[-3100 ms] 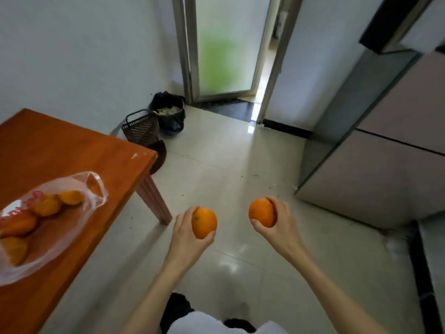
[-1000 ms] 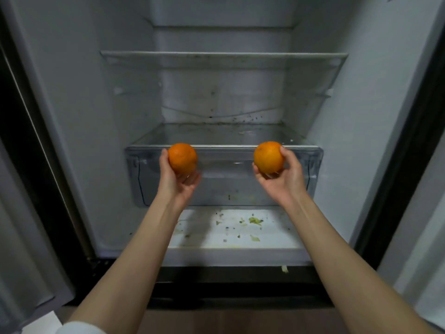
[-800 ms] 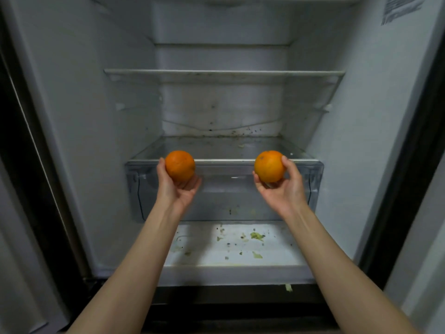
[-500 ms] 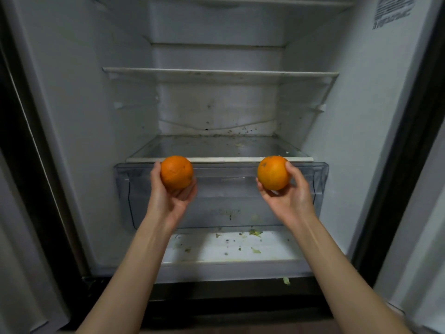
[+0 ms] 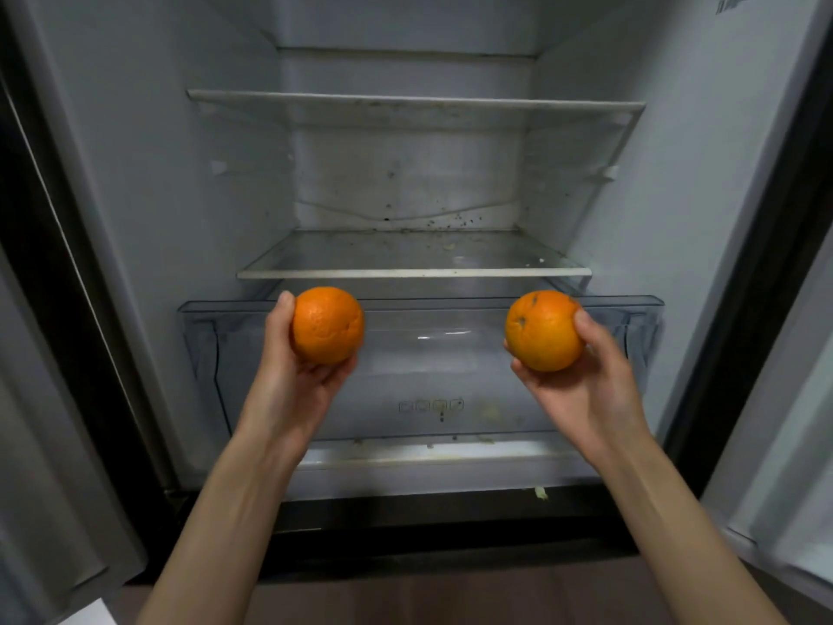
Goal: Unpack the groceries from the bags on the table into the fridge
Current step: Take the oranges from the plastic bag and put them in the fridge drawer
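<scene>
Two oranges up at the open fridge, one in each hand, ready to go in.

Big picture first: the fridge (image 5: 148, 182) stands wide open with bare glass shelves, and the clear crisper drawer (image 5: 455, 390) sits pulled forward below the lower shelf (image 5: 414, 273). In front of the drawer's top edge, the left hand (image 5: 293, 385) cups the left orange (image 5: 327, 324), thumb up its side and fingers curled beneath; the right hand (image 5: 586, 385) wraps the right orange (image 5: 544, 330) the same way. These look firm, moderately heavy, with dimpled peel that grips well, so a palm-under cradle should suit. Round fruit will likely roll on flat glass near the shelf's front edge; the drawer looks the safer landing.
</scene>
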A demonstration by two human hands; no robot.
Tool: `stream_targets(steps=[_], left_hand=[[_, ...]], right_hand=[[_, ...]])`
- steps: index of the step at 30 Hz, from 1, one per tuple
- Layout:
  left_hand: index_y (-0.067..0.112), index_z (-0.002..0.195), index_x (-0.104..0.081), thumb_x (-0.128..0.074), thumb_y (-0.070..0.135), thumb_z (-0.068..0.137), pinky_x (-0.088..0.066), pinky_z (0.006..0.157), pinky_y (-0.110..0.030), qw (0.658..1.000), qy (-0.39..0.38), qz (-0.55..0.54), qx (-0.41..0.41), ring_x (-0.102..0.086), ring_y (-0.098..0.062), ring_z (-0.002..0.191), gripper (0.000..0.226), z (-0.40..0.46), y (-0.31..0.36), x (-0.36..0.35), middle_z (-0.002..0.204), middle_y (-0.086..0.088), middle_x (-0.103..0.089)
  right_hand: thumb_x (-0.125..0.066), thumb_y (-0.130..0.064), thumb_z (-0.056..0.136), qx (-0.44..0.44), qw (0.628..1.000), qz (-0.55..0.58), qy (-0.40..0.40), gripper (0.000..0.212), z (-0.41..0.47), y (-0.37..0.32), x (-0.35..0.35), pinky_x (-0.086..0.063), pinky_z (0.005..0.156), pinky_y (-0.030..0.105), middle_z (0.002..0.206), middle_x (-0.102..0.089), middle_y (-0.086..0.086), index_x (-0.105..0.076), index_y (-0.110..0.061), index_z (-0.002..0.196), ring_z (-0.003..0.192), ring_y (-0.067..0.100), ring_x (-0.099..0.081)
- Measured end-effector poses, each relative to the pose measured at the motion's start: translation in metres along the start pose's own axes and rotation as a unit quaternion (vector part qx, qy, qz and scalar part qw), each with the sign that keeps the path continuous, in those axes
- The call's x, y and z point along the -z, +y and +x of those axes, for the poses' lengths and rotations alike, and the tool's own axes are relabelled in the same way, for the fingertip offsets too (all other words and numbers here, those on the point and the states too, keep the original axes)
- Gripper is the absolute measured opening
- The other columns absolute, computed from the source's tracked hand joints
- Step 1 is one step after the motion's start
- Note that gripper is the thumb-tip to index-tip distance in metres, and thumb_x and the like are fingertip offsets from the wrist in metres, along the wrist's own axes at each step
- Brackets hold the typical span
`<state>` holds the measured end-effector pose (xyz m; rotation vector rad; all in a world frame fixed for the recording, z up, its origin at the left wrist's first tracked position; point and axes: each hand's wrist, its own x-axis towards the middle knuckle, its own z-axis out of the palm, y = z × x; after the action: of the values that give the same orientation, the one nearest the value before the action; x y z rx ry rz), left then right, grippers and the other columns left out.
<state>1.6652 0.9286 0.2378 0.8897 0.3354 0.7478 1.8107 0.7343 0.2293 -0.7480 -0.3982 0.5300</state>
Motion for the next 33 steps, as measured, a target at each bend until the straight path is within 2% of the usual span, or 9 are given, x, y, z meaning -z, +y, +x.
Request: stream_targets(steps=[3, 7, 9, 12, 14, 18, 22, 26, 33], left_hand=[[0.025, 0.11, -0.053, -0.047, 0.05, 0.088, -0.052, 0.079, -0.032, 1.0, 0.011, 0.018, -0.01, -0.063, -0.018, 0.097, 0.034, -0.007, -0.001, -0.004, 0.115, -0.007, -0.059], [0.024, 0.104, -0.053, -0.055, 0.049, 0.079, -0.059, 0.07, -0.03, 0.999, -0.003, 0.048, 0.02, -0.064, -0.024, 0.1, 0.036, -0.018, 0.005, -0.001, 0.112, -0.009, -0.059], [0.021, 0.099, -0.054, -0.058, 0.05, 0.069, -0.057, 0.075, -0.03, 0.994, -0.018, 0.106, -0.005, -0.064, -0.02, 0.097, 0.042, -0.026, 0.011, -0.003, 0.108, -0.007, -0.06], [0.023, 0.089, -0.058, -0.058, 0.055, 0.068, -0.046, 0.079, -0.023, 0.956, -0.001, 0.275, -0.103, -0.059, -0.008, 0.08, 0.038, -0.03, 0.025, -0.021, 0.089, 0.004, -0.061], [0.03, 0.094, -0.062, -0.069, 0.057, 0.065, -0.045, 0.069, -0.015, 0.91, 0.007, 0.362, -0.2, -0.058, -0.003, 0.077, 0.04, -0.022, 0.037, -0.04, 0.085, 0.009, -0.064], [0.02, 0.115, -0.062, -0.071, 0.053, 0.071, -0.041, 0.084, -0.021, 0.801, 0.005, 0.521, -0.295, -0.058, -0.017, 0.103, 0.056, 0.025, 0.044, -0.077, 0.112, -0.004, -0.064], [0.013, 0.118, -0.049, -0.071, 0.048, 0.072, -0.04, 0.088, -0.032, 0.726, -0.007, 0.647, -0.234, -0.051, -0.029, 0.112, 0.061, 0.063, 0.026, -0.088, 0.119, -0.012, -0.057], [0.013, 0.109, -0.053, -0.068, 0.046, 0.076, -0.042, 0.081, -0.031, 0.68, -0.028, 0.711, -0.174, -0.054, -0.029, 0.107, 0.05, 0.075, 0.012, -0.076, 0.114, -0.013, -0.061], [0.024, 0.105, -0.067, -0.041, 0.047, 0.093, -0.043, 0.082, -0.032, 0.575, -0.046, 0.804, -0.143, -0.058, -0.03, 0.106, 0.037, 0.076, 0.012, -0.077, 0.11, -0.009, -0.067]], right_hand=[[-0.09, -0.042, 0.029, 0.01, 1.0, -0.008, 0.003, 0.082, -0.005, 0.001, 0.001, -0.056, 0.064, 0.03, 0.108, -0.062, 0.007, -0.062, -0.023, 0.103, 0.096, 0.026, -0.061], [-0.073, -0.035, 0.057, 0.007, 0.997, -0.065, 0.046, 0.043, -0.016, -0.003, -0.003, -0.056, 0.06, 0.027, 0.105, -0.061, 0.005, -0.062, -0.023, 0.097, 0.089, 0.02, -0.062], [-0.065, -0.036, 0.064, 0.004, 0.991, -0.126, 0.046, 0.033, -0.022, -0.009, -0.006, -0.056, 0.058, 0.027, 0.102, -0.062, 0.005, -0.064, -0.021, 0.094, 0.087, 0.019, -0.062], [-0.077, -0.041, 0.062, 0.049, 0.967, -0.251, -0.002, 0.034, -0.025, -0.019, -0.021, -0.056, 0.066, 0.03, 0.089, -0.071, -0.002, -0.071, -0.018, 0.085, 0.086, 0.016, -0.066], [-0.075, -0.042, 0.065, 0.119, 0.927, -0.356, 0.001, 0.037, -0.015, -0.025, -0.037, -0.054, 0.079, 0.03, 0.096, -0.068, -0.003, -0.068, -0.02, 0.095, 0.091, 0.014, -0.064], [-0.073, -0.04, 0.074, 0.223, 0.82, -0.525, 0.053, 0.053, 0.036, -0.034, -0.067, -0.045, 0.092, 0.028, 0.122, -0.057, 0.004, -0.056, -0.022, 0.121, 0.105, 0.015, -0.056], [-0.071, -0.042, 0.073, 0.129, 0.733, -0.665, 0.065, 0.056, 0.077, -0.029, -0.073, -0.037, 0.083, 0.027, 0.125, -0.055, 0.007, -0.05, -0.018, 0.119, 0.112, 0.023, -0.051], [-0.062, -0.051, 0.073, 0.084, 0.598, -0.795, 0.056, 0.049, 0.085, -0.016, -0.065, -0.042, 0.082, 0.034, 0.118, -0.061, 0.01, -0.055, -0.023, 0.113, 0.109, 0.031, -0.055], [-0.03, -0.059, 0.089, 0.054, 0.492, -0.869, 0.029, 0.056, 0.091, -0.01, -0.061, -0.037, 0.076, 0.033, 0.115, -0.064, 0.01, -0.067, -0.02, 0.105, 0.107, 0.031, -0.057]])
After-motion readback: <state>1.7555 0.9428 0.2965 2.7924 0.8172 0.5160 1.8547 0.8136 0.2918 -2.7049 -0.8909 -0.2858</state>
